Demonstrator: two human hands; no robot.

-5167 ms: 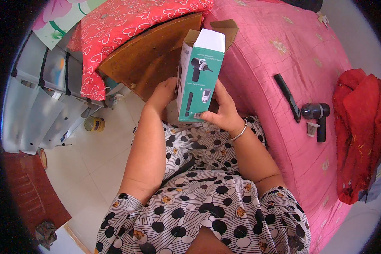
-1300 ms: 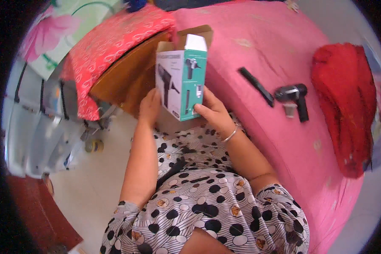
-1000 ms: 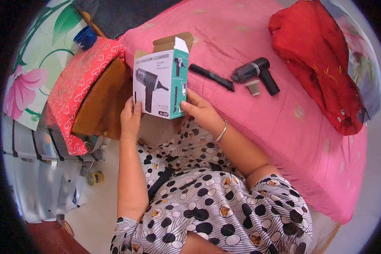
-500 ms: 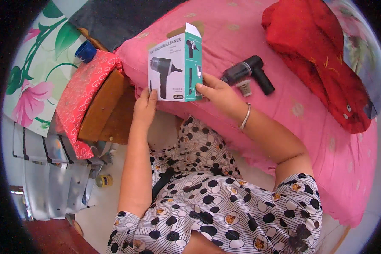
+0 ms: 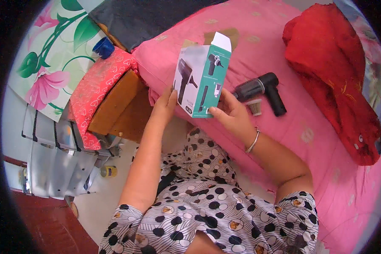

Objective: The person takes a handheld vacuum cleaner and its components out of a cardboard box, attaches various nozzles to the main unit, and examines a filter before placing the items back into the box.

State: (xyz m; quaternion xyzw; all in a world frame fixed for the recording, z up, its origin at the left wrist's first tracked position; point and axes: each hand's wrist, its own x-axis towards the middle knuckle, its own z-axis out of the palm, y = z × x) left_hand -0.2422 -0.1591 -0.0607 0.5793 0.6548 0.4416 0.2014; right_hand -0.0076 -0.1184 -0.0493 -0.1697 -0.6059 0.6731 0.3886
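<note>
Between my two hands I hold up a white and green cardboard box [image 5: 204,78] with pictures of a small vacuum on it; a top flap stands up. My left hand [image 5: 166,103] grips its lower left edge, thumb on the white face. On the lower right side, my right hand [image 5: 232,114] closes with its thumb against the green face. Just right of that hand, a black handheld vacuum [image 5: 262,89] lies on the pink bed. Beside its nozzle rests a small pleated filter [image 5: 255,107].
A red cloth bundle [image 5: 326,63] lies on the right of the pink bedspread [image 5: 305,139]. At left are a wooden cabinet [image 5: 114,108] under a red heart-print cloth [image 5: 82,101], a blue cup [image 5: 103,48] and a yellow-labelled jar [image 5: 109,171] on the floor.
The box has turned, showing more of its green side and less of its white face. It sits further right and slightly lower in the picture, and the whole view has shifted too.
</note>
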